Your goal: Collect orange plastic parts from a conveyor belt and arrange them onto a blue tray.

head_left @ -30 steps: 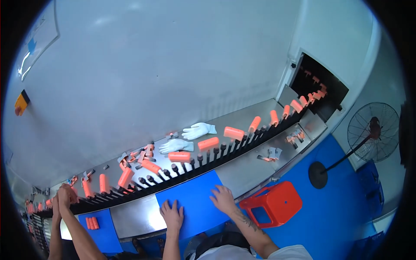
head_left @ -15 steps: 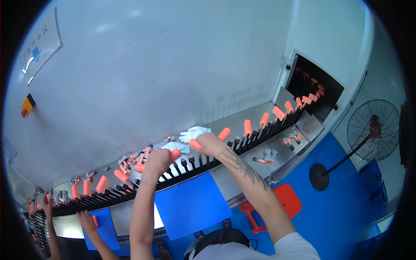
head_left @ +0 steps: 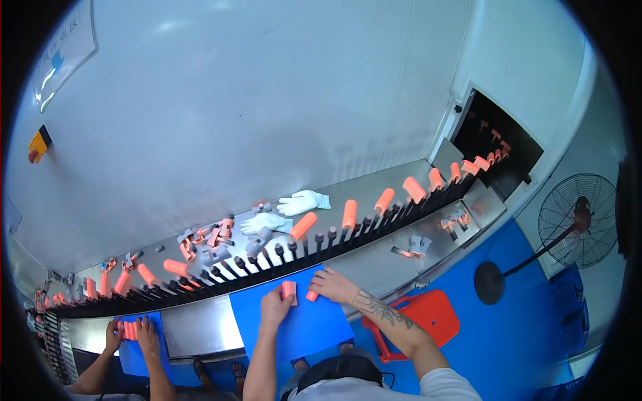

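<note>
Grasping one orange shell apiece, left hand and right hand have two off the black pegs; many others sit unpicked.

We face a pale grey wall with soft glare near its top. A sign hangs at left; at right we see a dark opening. Below runs a steel bench. On the blue floor stand a red stool, a fan and blue crates.

two pieces are over the mat before the posts, gloves behind those posts.
</note>
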`<action>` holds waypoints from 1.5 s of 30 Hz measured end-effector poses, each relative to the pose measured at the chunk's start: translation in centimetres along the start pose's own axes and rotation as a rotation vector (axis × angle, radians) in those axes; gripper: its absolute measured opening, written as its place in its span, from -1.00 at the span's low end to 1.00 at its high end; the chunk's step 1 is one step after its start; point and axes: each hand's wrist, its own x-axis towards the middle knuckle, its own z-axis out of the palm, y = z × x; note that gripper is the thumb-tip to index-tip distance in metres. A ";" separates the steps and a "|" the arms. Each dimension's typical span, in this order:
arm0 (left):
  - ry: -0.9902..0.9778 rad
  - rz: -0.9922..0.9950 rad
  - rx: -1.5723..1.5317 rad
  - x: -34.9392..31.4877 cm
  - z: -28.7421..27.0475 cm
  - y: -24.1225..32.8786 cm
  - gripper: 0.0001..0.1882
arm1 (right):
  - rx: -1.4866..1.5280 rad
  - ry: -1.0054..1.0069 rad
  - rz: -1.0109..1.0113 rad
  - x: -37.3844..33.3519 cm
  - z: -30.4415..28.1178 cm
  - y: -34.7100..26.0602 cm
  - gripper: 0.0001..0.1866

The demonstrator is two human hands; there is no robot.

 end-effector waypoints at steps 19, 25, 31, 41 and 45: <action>0.147 -0.017 -0.320 1.7 16.7 9.7 -0.55 | 0.545 0.485 0.706 -14.3 2.6 5.9 -0.57; 0.476 0.601 -0.054 3.4 9.2 26.5 -0.67 | 0.310 1.013 0.741 -15.9 -12.7 14.8 -0.67; 0.093 0.413 0.442 12.2 5.8 32.9 -0.76 | 0.230 0.298 0.702 -11.8 -18.5 24.7 -0.65; 0.520 0.269 -0.079 -0.6 12.1 32.9 -0.66 | 0.052 0.544 -0.019 -22.9 -18.0 20.2 -0.70; 0.111 -0.011 0.005 -0.7 25.3 28.4 -0.57 | 0.085 -0.103 0.017 -28.8 -8.4 21.2 -0.57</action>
